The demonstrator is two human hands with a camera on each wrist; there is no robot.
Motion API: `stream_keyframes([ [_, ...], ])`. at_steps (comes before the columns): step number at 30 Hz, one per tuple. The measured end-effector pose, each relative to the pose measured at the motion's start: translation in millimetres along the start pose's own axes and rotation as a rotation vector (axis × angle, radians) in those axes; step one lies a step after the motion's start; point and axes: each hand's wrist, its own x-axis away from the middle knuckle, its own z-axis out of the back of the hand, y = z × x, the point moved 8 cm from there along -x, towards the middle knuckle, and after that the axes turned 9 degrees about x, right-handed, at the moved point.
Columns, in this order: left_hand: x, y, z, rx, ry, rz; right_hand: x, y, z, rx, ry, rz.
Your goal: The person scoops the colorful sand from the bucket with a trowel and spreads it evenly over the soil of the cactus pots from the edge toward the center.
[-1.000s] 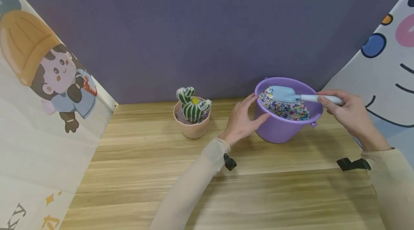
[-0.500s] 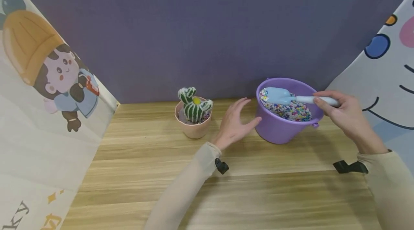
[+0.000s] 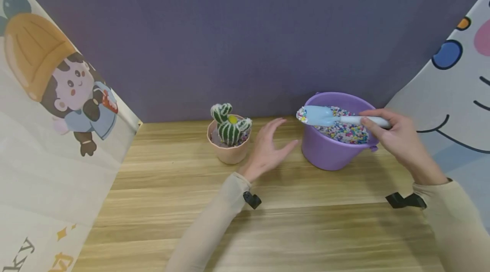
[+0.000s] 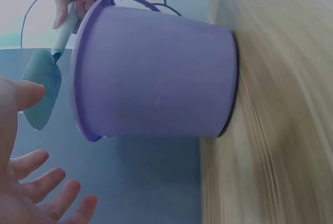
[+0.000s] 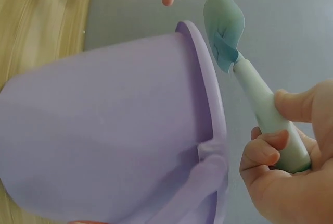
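Observation:
My right hand grips the white handle of a light blue toy shovel. Small multicoloured beads lie at the shovel's tip, which reaches past the left rim of a purple bucket. More of these beads fill the lower part of the bucket. In the right wrist view, the shovel is above the bucket's rim, with thumb and fingers round its handle. My left hand is in the air between bucket and pot, fingers spread and holding nothing. Beside it stands a pink pot with a green cactus.
The wooden table carries both pot and bucket near its back edge. Behind them rises a dark blue-grey wall. Printed cartoon panels stand at the left and right.
My left hand has let go of the bucket's rim and moved left toward the pot. My right hand has moved the shovel left, so its tip now passes the bucket's rim.

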Motion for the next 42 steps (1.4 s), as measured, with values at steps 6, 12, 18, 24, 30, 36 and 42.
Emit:
stream_keyframes([
  [6, 8.1, -3.1, 14.5, 0.011, 0.053, -0.004, 1.1, -6.5, -7.1, -0.001, -0.023, -0.002],
  [12, 19.4, -6.1, 31.1, 0.039, 0.089, -0.029, 1.5, -17.0, -14.2, -0.045, -0.022, 0.038],
  [18, 27.5, -6.5, 48.4, 0.048, 0.139, -0.121, 0.9, -22.9, -22.7, -0.051, -0.027, 0.078],
  [24, 34.8, -10.6, 62.7, 0.097, 0.171, -0.149, -0.2, -29.5, -31.7, -0.032, -0.037, 0.091],
  [30, 43.3, -13.8, 83.5, 0.155, 0.249, -0.205, 3.3, -45.9, -40.1, -0.075, -0.023, 0.154],
  [36, 50.3, -16.8, 104.4, 0.213, 0.331, -0.3, 6.3, -57.4, -50.1, -0.078, -0.038, 0.208],
  [42, 56.1, -23.9, 119.9, 0.24, 0.391, -0.297, 8.6, -67.3, -58.5, -0.087, -0.041, 0.24],
])
